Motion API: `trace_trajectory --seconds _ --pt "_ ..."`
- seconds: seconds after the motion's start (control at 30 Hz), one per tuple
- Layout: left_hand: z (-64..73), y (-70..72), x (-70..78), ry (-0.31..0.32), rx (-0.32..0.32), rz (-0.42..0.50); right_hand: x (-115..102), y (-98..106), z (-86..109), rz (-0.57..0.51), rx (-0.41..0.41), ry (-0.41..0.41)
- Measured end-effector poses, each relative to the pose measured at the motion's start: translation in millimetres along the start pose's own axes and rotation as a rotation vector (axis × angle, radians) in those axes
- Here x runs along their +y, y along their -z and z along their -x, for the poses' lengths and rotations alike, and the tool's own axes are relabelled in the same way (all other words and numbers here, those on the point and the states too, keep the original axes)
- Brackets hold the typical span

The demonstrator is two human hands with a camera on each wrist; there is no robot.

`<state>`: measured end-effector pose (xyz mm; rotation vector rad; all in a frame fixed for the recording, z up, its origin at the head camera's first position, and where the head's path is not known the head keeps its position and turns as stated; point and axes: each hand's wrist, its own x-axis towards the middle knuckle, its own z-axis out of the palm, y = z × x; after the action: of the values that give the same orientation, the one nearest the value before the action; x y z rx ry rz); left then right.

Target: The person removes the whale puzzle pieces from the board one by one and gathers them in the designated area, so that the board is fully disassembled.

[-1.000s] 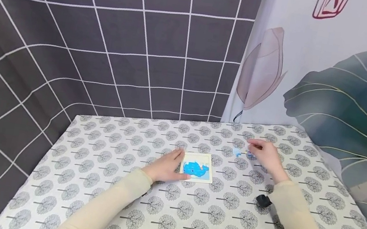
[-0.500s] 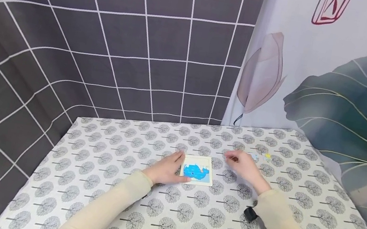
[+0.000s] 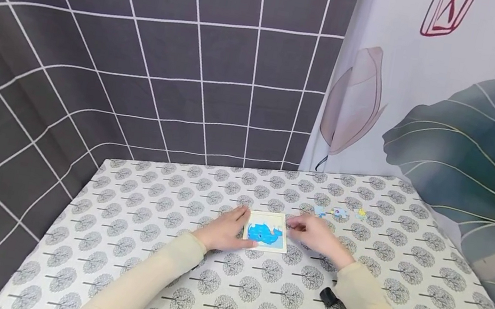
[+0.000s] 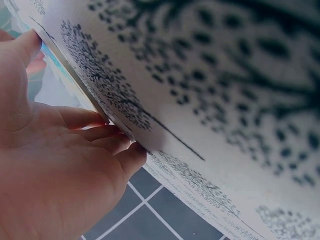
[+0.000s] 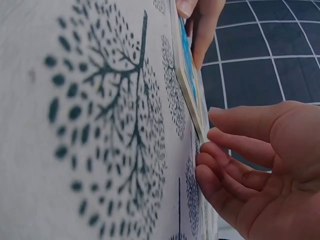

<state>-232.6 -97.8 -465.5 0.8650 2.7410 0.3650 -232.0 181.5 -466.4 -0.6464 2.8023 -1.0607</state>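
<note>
On the table lies a small pale-framed jigsaw board [image 3: 274, 216] with a blue whale picture. My left hand [image 3: 226, 227] rests at its left side in the head view, thumb on the near left corner and fingers along the edge. In the left wrist view the same hand [image 4: 65, 145] shows its fingertips [image 4: 127, 150] right at the board's edge. My right hand [image 3: 315, 234] is at the board's right edge, fingers loosely bent. The right wrist view shows the right thumb and index finger a little apart near the board's corner, with no piece visible between them.
Behind the right hand lie loose puzzle pieces: a light blue one [image 3: 319, 210], a multicoloured one [image 3: 340, 212] and one with yellow [image 3: 361, 214]. A tree-patterned cloth [image 3: 188, 285] covers the table. A dark gridded curtain [image 3: 224, 53] hangs behind, a printed white curtain [image 3: 377, 13] at right.
My right hand has moved left and nearer, from above the loose pieces to the board's right edge, uncovering the pieces. The left hand stays on the board.
</note>
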Motion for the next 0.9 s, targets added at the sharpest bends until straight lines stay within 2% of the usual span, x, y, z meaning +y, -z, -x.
trace_trajectory --seconds 0.43,0.9 --pt "1.1 2.9 1.3 -0.007 -0.005 -0.001 -8.0 -2.5 0.0 0.046 -0.075 0.004" --pt "-1.6 1.9 -0.7 -0.018 0.001 -0.015 -9.2 -6.8 -4.2 0.065 -0.076 -0.02"
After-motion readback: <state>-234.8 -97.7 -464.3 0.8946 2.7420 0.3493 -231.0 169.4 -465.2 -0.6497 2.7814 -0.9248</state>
